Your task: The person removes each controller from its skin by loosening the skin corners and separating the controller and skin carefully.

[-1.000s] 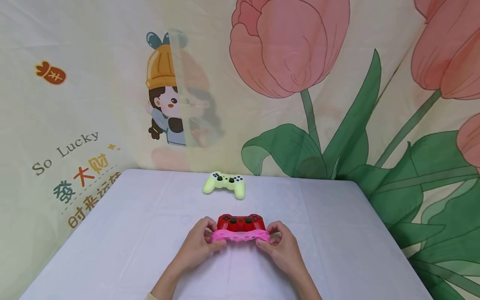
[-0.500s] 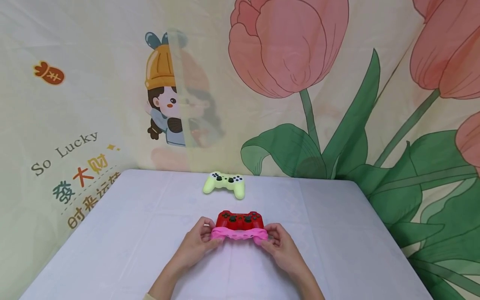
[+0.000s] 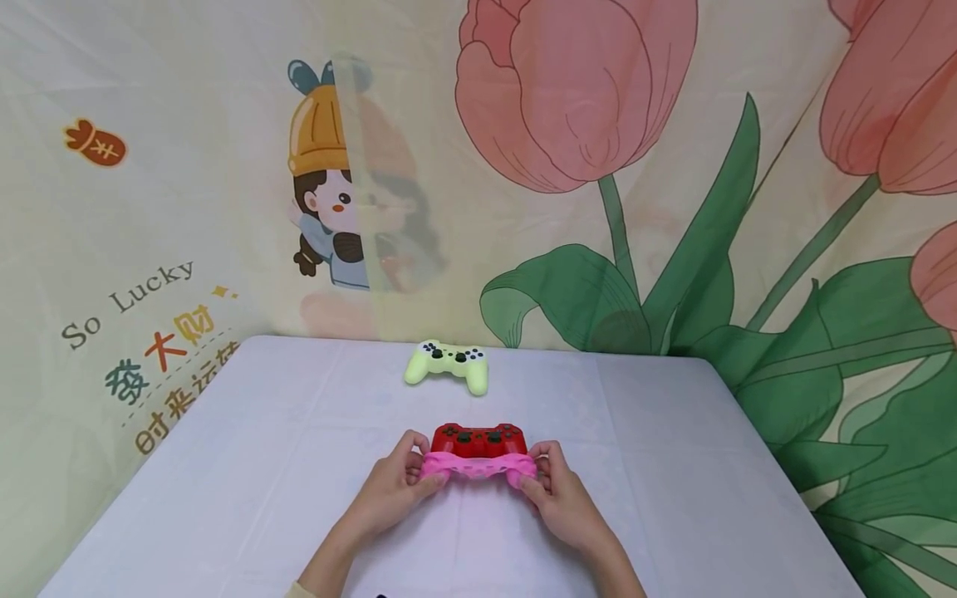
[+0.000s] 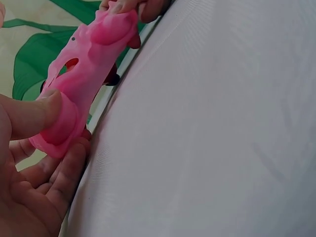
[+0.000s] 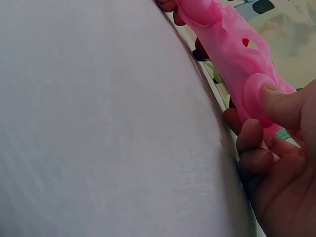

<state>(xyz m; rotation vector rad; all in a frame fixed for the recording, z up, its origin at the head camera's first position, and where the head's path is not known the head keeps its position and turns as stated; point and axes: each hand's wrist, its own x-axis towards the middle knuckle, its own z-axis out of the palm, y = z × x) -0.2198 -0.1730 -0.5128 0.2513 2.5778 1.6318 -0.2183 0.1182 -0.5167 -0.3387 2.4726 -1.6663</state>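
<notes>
A red game controller [image 3: 478,440] with black sticks sits at the middle of the table, its grip end toward the person covered by a stretchy pink silicone cover [image 3: 478,465]. My left hand [image 3: 392,486] pinches the cover's left end between thumb and fingers, and my right hand [image 3: 561,494] pinches its right end. Seen from the left wrist, the pink cover [image 4: 81,69] is wrinkled, with holes that show red beneath, and the thumb presses its rounded end. In the right wrist view the right thumb [image 5: 284,106] presses the other rounded end of the cover [image 5: 232,54].
A pale yellow-green game controller [image 3: 447,367] with a white top lies near the table's back edge. White cloth covers the table [image 3: 673,465]. Behind it hangs a backdrop [image 3: 224,208] printed with tulips and a cartoon figure. A small dark object [image 3: 381,595] peeks in at the bottom edge.
The red controller tipped up a little, then lowered slightly, while both hands kept hold of the pink cover. A small dark object has come into view at the bottom edge.
</notes>
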